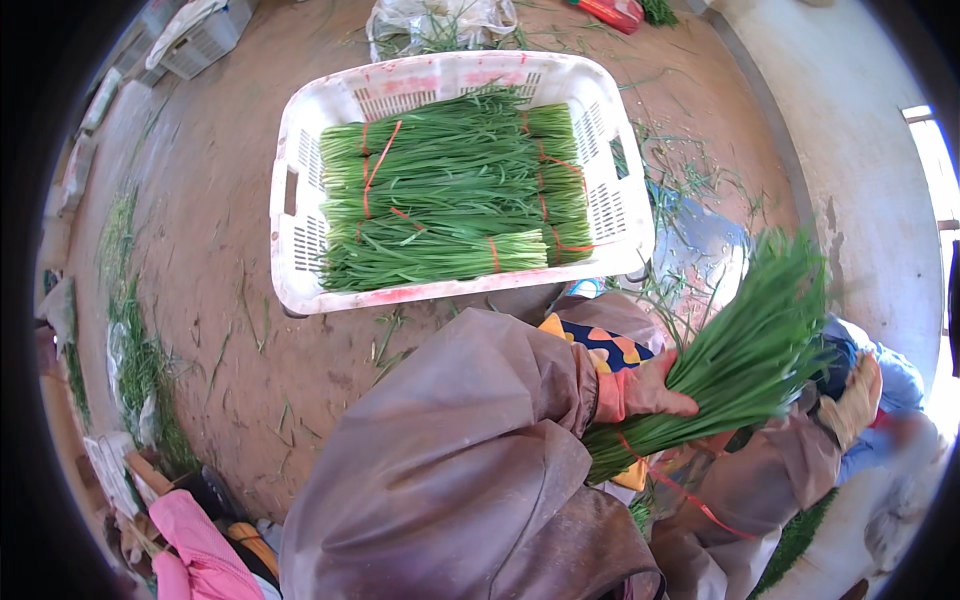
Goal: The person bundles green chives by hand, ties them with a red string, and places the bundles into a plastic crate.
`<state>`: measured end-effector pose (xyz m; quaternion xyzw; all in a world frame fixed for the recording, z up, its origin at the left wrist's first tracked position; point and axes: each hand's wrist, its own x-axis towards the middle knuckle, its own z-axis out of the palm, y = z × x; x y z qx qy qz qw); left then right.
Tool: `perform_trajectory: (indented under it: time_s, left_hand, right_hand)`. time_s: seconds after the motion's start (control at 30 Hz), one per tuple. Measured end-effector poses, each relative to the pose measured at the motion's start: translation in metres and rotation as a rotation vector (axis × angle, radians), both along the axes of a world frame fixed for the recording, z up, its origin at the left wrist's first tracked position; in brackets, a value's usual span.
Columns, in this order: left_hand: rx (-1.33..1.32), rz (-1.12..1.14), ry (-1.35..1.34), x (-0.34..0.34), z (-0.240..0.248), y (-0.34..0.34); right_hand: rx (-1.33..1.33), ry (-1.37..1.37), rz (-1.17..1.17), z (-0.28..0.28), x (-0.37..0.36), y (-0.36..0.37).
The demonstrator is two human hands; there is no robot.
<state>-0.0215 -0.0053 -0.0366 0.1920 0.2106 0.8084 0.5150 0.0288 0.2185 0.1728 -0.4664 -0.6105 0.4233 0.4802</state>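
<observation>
My left hand (645,390), below a brown sleeve and a patterned cuff, is closed around a bunch of long green garlic chives (745,345). The leaves fan out to the upper right, while the other end slants down to the lower left. Near that end is a red tie (690,492), with a loose length trailing to the lower right. My right hand (852,400), in a tan glove, is just right of the bunch, its fingers stretched upward. Whether it touches the leaves is unclear. Beyond my left arm stands a white crate (455,292) holding several chive bundles (440,185) tied in red.
Loose chives (150,400) lie along the left floor, with scraps around the crate. A clear plastic bag (440,25) lies behind it and a red bag (612,12) farther right. Pale crates (205,45) stand at the far left. A wall (860,130) rises on the right.
</observation>
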Motion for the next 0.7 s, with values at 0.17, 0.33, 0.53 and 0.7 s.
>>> perform_trajectory:
  time_s: [0.17,0.33,0.53,0.7]
  left_hand:
    - [-0.046,0.377,-0.211,-0.07,0.021,-0.029]
    - [-0.024,0.672,-0.574,-0.175,0.021,-0.1]
    - [-1.457,0.916,0.757,-0.192,-0.164,-0.172]
    - [-0.959,0.733,-0.507,-0.199,-0.164,-0.17]
  right_hand:
    - [-0.067,-0.237,0.389,-0.091,0.085,0.042]
    - [-0.238,-0.424,0.228,-0.199,0.143,0.017]
    - [-0.44,-0.357,0.154,-0.266,0.147,-0.025]
    - [-0.471,-0.423,0.128,-0.268,0.157,-0.028]
